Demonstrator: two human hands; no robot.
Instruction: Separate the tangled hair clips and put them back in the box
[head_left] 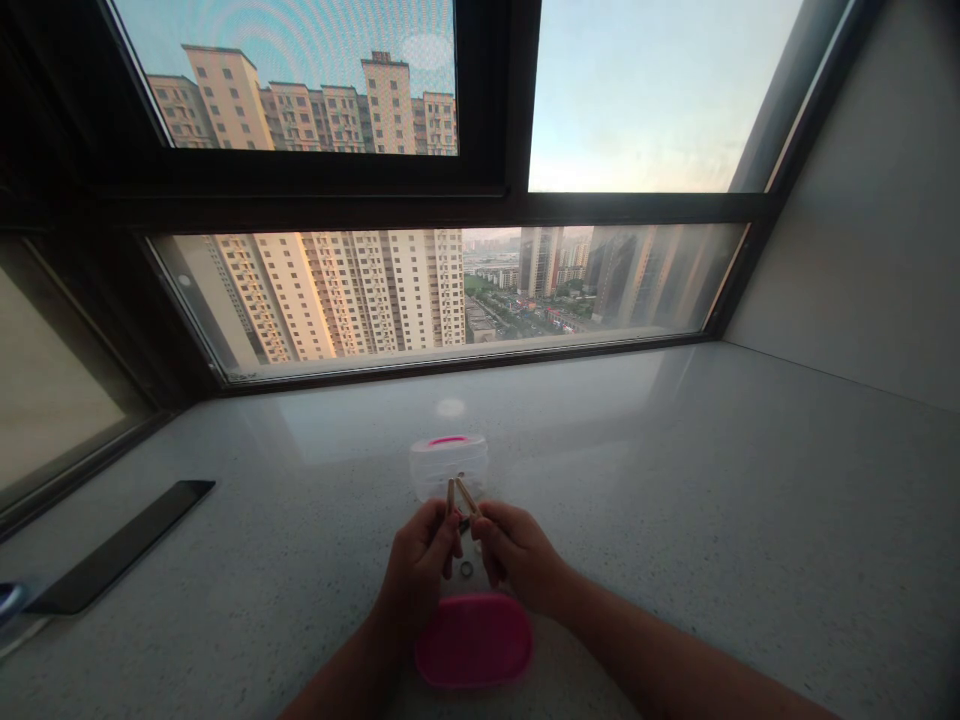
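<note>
Both my hands meet above a pale stone counter [675,480] by a window. My left hand [421,570] is closed around a thin wooden stick [450,495] that points up. My right hand [516,556] is closed around a second thin wooden stick [467,496], tilted toward the first. A small dark piece sits between the fingertips; I cannot make out what it is. A small ring-shaped bit [466,569] lies on the counter under the hands. Just beyond them stands a clear plastic container [448,466] with a pink rim. A pink oval lid [474,640] lies flat below my wrists.
A long black flat object [124,545] lies on the counter at the left, with a bluish item [9,602] at the far left edge. A dark-framed window [450,205] runs along the back, showing tall buildings. A grey wall [862,250] rises on the right.
</note>
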